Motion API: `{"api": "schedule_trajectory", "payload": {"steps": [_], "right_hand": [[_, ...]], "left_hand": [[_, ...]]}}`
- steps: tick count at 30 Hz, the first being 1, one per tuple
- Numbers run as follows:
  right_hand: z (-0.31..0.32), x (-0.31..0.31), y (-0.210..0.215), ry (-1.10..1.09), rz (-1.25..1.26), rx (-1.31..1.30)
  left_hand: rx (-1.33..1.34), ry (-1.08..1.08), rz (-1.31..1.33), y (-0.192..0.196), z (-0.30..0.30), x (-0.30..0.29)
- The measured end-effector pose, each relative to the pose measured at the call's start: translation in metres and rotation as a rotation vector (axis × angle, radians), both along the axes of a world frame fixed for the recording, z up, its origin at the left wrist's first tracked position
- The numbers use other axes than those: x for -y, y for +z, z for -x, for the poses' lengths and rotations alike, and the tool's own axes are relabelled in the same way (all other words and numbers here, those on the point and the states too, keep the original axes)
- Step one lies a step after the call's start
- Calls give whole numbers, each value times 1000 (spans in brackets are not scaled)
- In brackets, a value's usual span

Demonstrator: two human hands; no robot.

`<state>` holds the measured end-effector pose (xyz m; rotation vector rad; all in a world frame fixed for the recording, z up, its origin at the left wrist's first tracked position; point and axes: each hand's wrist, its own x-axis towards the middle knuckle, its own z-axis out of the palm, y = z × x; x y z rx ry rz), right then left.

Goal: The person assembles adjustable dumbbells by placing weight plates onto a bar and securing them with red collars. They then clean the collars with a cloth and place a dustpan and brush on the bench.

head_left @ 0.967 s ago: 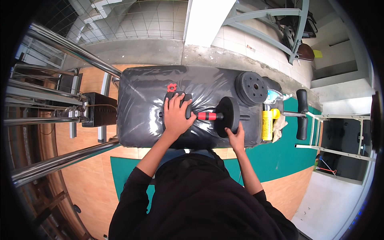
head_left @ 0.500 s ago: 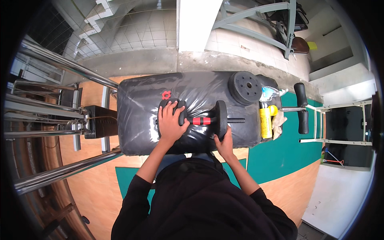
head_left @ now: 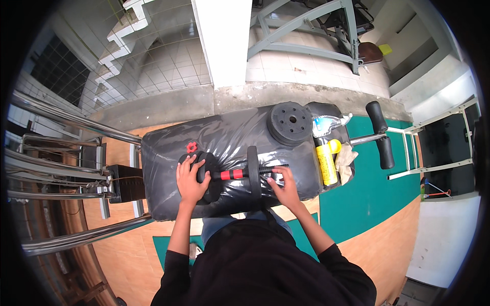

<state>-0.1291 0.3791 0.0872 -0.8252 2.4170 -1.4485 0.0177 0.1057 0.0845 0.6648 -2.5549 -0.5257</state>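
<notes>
With the left hand point(head_left: 190, 179) spread flat on a black weight plate point(head_left: 210, 178) and the right hand point(head_left: 284, 184) loosely pinching the dumbbell bar point(head_left: 244, 173) lying on the plastic-wrapped counter point(head_left: 168, 153), the upright plate point(head_left: 252, 169) could slide off the free end if the bar tips.

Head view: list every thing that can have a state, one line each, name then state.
Dumbbell bar: lying flat on the bench, one plate upright on it.
Loose weight plate: lying flat, off the bar.
Red collar nut: off the bar, lying on the bench.
Yellow bottle: on its side.
Left hand: pressed on the left-end plate.
Right hand: fingers at the bar's bare right end.
</notes>
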Motion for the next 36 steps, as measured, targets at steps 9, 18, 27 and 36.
{"api": "schedule_trajectory", "payload": {"steps": [9,18,27,36], "right_hand": [[143,9,-22,-42,-389,-370],[196,29,-52,126,-850,-539],[203,24,-49,188,-731,-603],[168,-15,-38,248,-691,-580]], "left_hand": [[12,19,3,11,3,-6],[13,32,-9,12,5,-5],[21,44,-13,15,6,-6],[19,38,-9,15,7,-5]]}}
